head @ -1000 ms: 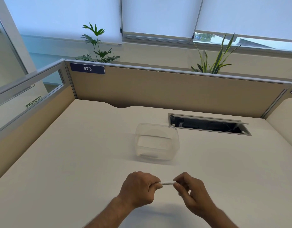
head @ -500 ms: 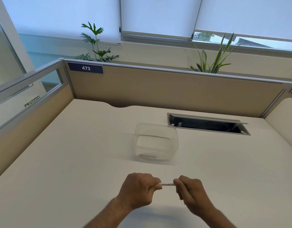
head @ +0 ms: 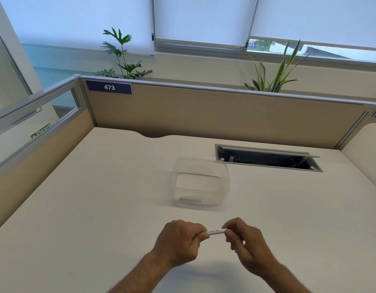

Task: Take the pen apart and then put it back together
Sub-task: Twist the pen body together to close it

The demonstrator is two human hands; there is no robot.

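A thin white pen (head: 216,231) with small print on its barrel lies level between both hands, just above the desk near its front edge. My left hand (head: 179,242) is fisted around the pen's left end, which is hidden inside the fist. My right hand (head: 243,240) pinches the right end with fingertips and thumb. Only a short stretch of barrel shows between the hands.
A clear plastic tub (head: 201,181) stands on the cream desk (head: 98,197) beyond the hands. An open cable slot (head: 267,158) is cut into the desk at the back right. Beige partition walls (head: 204,115) enclose the desk at the back and left.
The hands have stayed together on the pen. The visible stretch of barrel between them shrank, then grew slightly as my right hand shifted its pinch.
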